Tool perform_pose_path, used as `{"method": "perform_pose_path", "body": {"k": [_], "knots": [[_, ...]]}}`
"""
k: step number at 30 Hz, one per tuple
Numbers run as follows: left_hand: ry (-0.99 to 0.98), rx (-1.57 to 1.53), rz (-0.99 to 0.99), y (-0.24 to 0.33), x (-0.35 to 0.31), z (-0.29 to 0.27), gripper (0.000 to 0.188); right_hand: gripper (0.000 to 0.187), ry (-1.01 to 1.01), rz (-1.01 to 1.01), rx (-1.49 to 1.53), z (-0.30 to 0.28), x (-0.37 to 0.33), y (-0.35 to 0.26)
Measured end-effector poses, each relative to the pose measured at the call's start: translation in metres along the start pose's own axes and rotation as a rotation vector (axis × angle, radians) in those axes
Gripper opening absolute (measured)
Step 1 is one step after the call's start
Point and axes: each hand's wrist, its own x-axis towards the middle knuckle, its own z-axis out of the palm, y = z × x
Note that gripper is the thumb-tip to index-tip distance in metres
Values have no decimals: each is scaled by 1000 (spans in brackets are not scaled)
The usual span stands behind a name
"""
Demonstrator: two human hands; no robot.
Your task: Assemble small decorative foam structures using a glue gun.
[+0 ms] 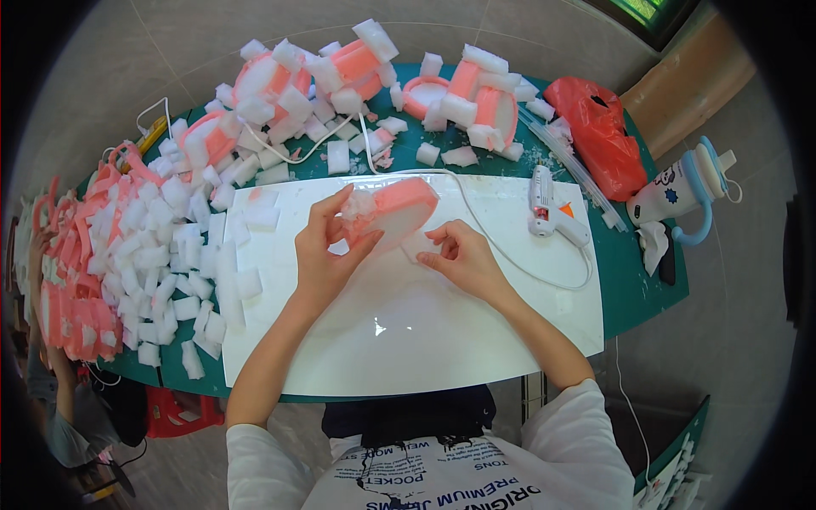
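My left hand (327, 246) grips a pink-rimmed foam piece (406, 194) with a pale flat face, raised above the white board (340, 357). A whitish foam block (359, 206) sits at the piece's left end, by my fingers. Just right of the piece, my right hand (463, 262) is closed, thumb and fingertips drawn together. Anything between those fingertips is too small to make out. Farther right on the board lies a white glue gun (552, 208) with an orange part, its cable curving across the board.
Loose white foam blocks (144, 263) and pink foam strips (81, 255) heap at the left. Several pink-and-white assemblies (497, 106) stand along the back. Clear sticks (574, 161), a red bag (599, 127) and a tumbler (676, 191) are right. Another person's arm (38, 263) shows far left.
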Motion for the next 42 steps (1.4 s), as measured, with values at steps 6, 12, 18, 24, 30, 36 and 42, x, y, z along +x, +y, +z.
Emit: {"method": "perform_pose_path", "body": {"k": [6,12,18,24,30,36,42], "knots": [[-144,215,138,5,1,3,69,30,99,-155,-177,4,-4,4],[-184,234,56,10,6,0,71,27,218,-230,-278,12,-4,5],[-124,154,145,10,13,-2,71,27,259,-296,-288,26,-4,2],[-285,238,81,18,15,-1,71,25,254,-287,-324,22,-3,5],[-297,249,41,18,22,-3,70,21,262,-355,-356,10,-10,-1],[-367,261,-9,26,26,-3,71,30,564,-763,-312,-22,0,-25],[-326,207,-7,21,22,-1,71,33,355,-762,-314,-26,15,-22]]}}
